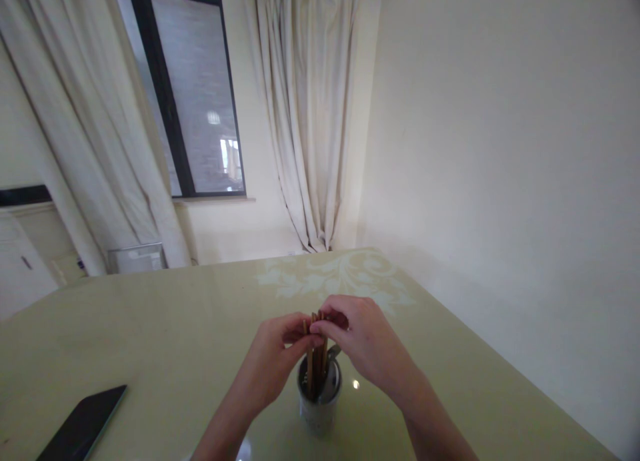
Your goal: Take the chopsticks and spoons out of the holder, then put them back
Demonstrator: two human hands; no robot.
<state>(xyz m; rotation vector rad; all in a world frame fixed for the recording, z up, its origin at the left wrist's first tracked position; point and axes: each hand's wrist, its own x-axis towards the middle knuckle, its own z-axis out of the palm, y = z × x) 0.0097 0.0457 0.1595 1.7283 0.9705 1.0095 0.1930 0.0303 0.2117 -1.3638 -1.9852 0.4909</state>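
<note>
Evidently the handling is in progress: a bundle of slim wooden sticks (317,364) stands in a cup (319,418) at the lower middle of the view, lower ends inside the rim, upper ends between the person's two hands. Both grips look taken, while neither a full lift-out nor a release is to be seen, so I judge the work to be partway, with the sticks gathered but not yet let go. The right hand (373,341) has thumb and fingertips pinched nearly together at the tops; the left hand (273,351) closes thumb and fingers lightly around them just below, though its far fingertips are hidden, and how firm either hold is I cannot tell. A metal utensil (333,352) leans in the same cup, its handle close under the right hand. As for room, the greenish tabletop (165,341) spreads broadly to the left, as far as a dark flat device (83,424) well apart from the cup. On the right the table's edge slants along a pale wall (500,181), leaving a narrower strip; the far edge lies well beyond the hands, below a curtain (320,114). The near edge is out of view.
</note>
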